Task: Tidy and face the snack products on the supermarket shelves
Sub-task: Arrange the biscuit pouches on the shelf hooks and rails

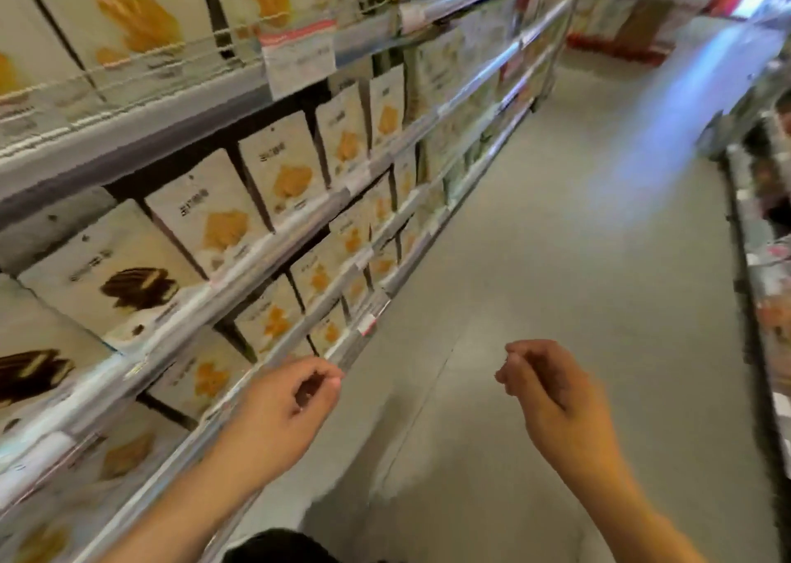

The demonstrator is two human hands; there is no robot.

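— What are those snack boxes [216, 215] looking like to you?

— Cardboard, I'd say, showing a pale matt face with printed biscuits; the blur is hiding any finer texture.

— And the shelf rails [295, 237]?

— They are reading as smooth grey metal, catching a dull sheen along the front edge. The wire guard [205, 48] on the top shelf is looking like thin coated metal rod.

— The price tag [299, 55] hanging there?

— Paper or thin card, possibly sitting behind clear glossy plastic; I cannot tell which.

— The floor [535, 262]?

— It is appearing smooth and hard, grey, polished enough to be throwing back a bluish streak of light.
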